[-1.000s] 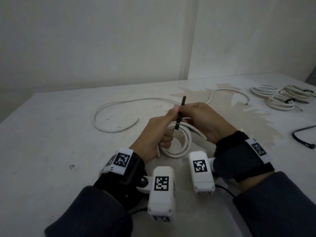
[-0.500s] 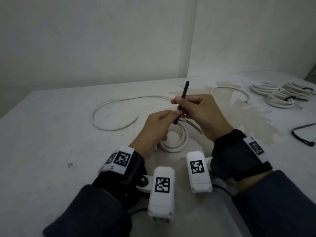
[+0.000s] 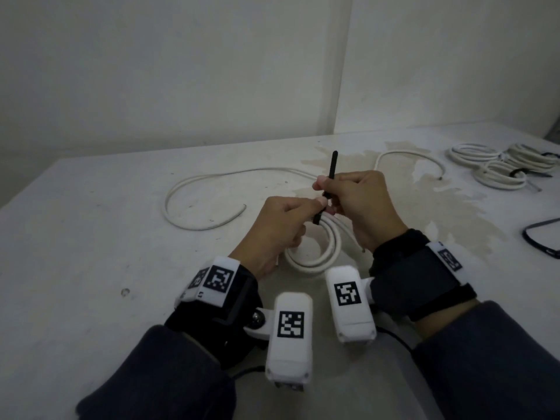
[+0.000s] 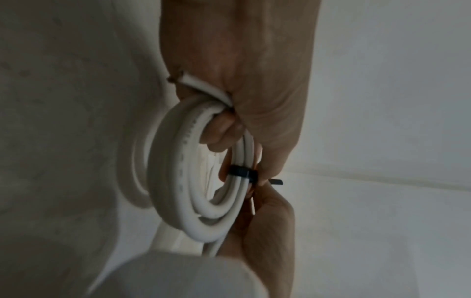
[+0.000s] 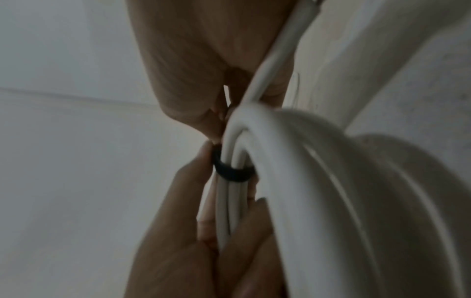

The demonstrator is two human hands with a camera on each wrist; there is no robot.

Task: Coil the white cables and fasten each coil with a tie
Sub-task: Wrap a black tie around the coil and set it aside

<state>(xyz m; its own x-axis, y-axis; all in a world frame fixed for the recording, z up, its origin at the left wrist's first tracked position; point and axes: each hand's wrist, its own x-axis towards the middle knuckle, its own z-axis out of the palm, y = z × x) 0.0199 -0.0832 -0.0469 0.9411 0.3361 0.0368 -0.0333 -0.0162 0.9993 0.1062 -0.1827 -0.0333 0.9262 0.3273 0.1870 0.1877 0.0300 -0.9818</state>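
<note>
— White cable coil [image 3: 315,253]: who holds it?
— The left hand [image 3: 272,231] curls its fingers round it, above the table [image 3: 91,268].
— And the black tie [image 3: 328,183]?
— It wraps the coil. The right hand [image 3: 360,207] pinches its tail, sticking up.

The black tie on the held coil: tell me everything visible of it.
The black tie is a thin, flat strip that looks like plastic. It loops round the bunched strands of the white cable coil, as the left wrist view shows. Its free tail points up and away, above the hands. The right hand grips the tail; the left hand holds the coil and pinches at the loop. Its lock is hidden.
</note>
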